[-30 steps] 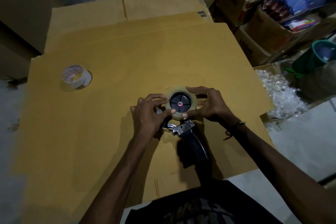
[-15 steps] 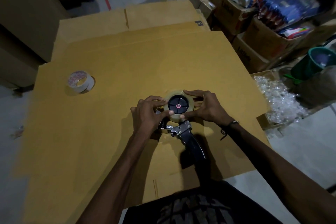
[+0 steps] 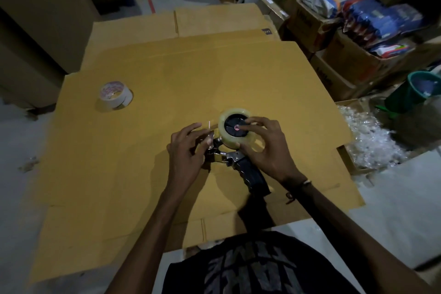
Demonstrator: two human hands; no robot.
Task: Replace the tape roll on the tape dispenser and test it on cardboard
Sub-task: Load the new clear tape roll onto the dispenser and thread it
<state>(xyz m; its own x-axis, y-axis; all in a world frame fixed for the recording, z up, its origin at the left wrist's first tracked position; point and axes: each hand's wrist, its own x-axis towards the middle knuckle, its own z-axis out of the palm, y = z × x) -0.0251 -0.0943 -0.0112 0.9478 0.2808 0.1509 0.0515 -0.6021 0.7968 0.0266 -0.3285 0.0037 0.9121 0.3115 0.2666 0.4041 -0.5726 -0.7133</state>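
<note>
The tape dispenser [image 3: 248, 172] lies on its side on flat brown cardboard [image 3: 167, 79], black handle toward me. A clear tape roll [image 3: 226, 137] sits on its black hub. My right hand [image 3: 267, 148] rests on the roll, one fingertip on the hub's centre and the thumb on the roll's near edge. My left hand [image 3: 188, 150] is just left of the roll, pinching the loose clear end of the tape near the dispenser's metal front. A second roll [image 3: 115, 95], a white core with little tape, lies apart at the far left of the cardboard.
Open cartons of packaged goods [image 3: 346, 31] stand at the right and back right. A green bucket [image 3: 420, 88] and a box of clear plastic scraps [image 3: 372, 141] sit near the cardboard's right edge. Tall brown boxes [image 3: 35, 31] rise at the left.
My left hand has come off the roll and drawn the tape's free end out to the left. My right hand shifted onto the top of the roll and hub.
</note>
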